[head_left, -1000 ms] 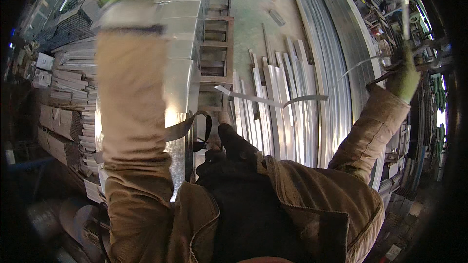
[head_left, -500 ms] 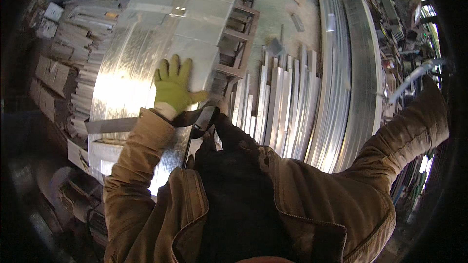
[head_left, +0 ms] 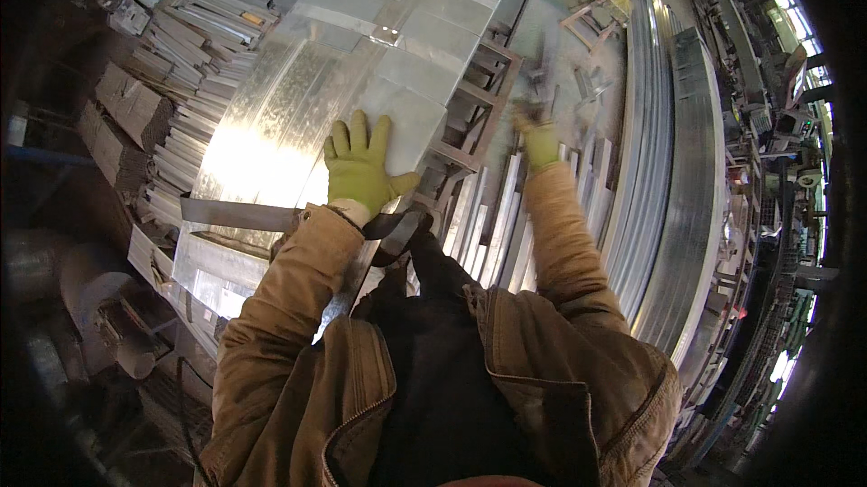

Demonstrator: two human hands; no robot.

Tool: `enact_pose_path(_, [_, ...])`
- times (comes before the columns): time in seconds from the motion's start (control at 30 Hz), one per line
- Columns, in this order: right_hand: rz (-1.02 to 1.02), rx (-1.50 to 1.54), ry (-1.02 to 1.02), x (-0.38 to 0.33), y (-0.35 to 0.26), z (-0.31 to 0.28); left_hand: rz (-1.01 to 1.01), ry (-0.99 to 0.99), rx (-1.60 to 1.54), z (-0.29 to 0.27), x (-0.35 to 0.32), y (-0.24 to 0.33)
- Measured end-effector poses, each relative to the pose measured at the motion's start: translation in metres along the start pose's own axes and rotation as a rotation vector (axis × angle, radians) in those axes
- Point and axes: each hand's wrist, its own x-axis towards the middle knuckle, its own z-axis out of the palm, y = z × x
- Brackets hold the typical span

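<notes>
My left hand [head_left: 359, 166], in a yellow-green glove, lies flat with fingers spread on a long, shiny bundle [head_left: 280, 107] that looks wrapped in clear film. Just behind its wrist, a wide dark band [head_left: 239, 213] runs across the bundle and bends down at the right edge. Out to the right, my right hand [head_left: 540, 142] is raised in a matching glove above the metal lengths. Motion smears its fingers. A dark blurred shape shows at the fingertips; whether it is held cannot be made out.
A rusty steel frame [head_left: 479, 117] stands along the bundle's right side. Silvery metal lengths [head_left: 474, 225] lie right of my legs, with long profiles [head_left: 641, 171] beyond. More bars [head_left: 176, 157] are stacked at left. A small yellow-topped stand [head_left: 601, 8] is at far right.
My right arm has swung in from the far right to over the metal lengths, bringing its glove into sight. My left hand stays spread on the bundle; the whole view has shifted.
</notes>
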Motion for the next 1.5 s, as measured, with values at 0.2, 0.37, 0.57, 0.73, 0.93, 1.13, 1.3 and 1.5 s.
enact_pose_path(0.2, [0.203,0.362,-0.367,-0.082,-0.016,0.094,0.059,0.061,-0.041,-0.005,-0.008,-0.004])
enact_pose_path(0.37, [0.268,0.336,-0.55,-0.102,-0.051,0.058,0.136,0.076,-0.15,-0.012,-0.016,-0.017])
enact_pose_path(0.57, [0.207,0.275,-0.429,-0.136,-0.071,0.004,0.186,-0.027,-0.421,-0.03,-0.01,0.001])
enact_pose_path(0.73, [0.037,0.122,-0.169,-0.086,-0.11,-0.09,0.293,-0.098,-0.66,-0.04,0.009,0.013])
enact_pose_path(0.93, [-0.161,-0.068,0.26,0.049,-0.154,-0.195,0.201,0.019,-0.186,-0.043,0.033,-0.035])
enact_pose_path(1.13, [-0.216,0.15,0.198,0.145,-0.151,-0.143,0.237,-0.222,-0.172,-0.064,0.058,-0.064])
enact_pose_path(1.3, [-0.025,-0.281,-0.283,0.106,-0.184,0.019,-0.011,-0.353,-0.39,-0.086,0.092,-0.038])
enact_pose_path(1.5, [0.516,0.632,-0.943,0.066,-0.194,0.179,0.044,0.279,-0.665,-0.06,0.142,-0.01])
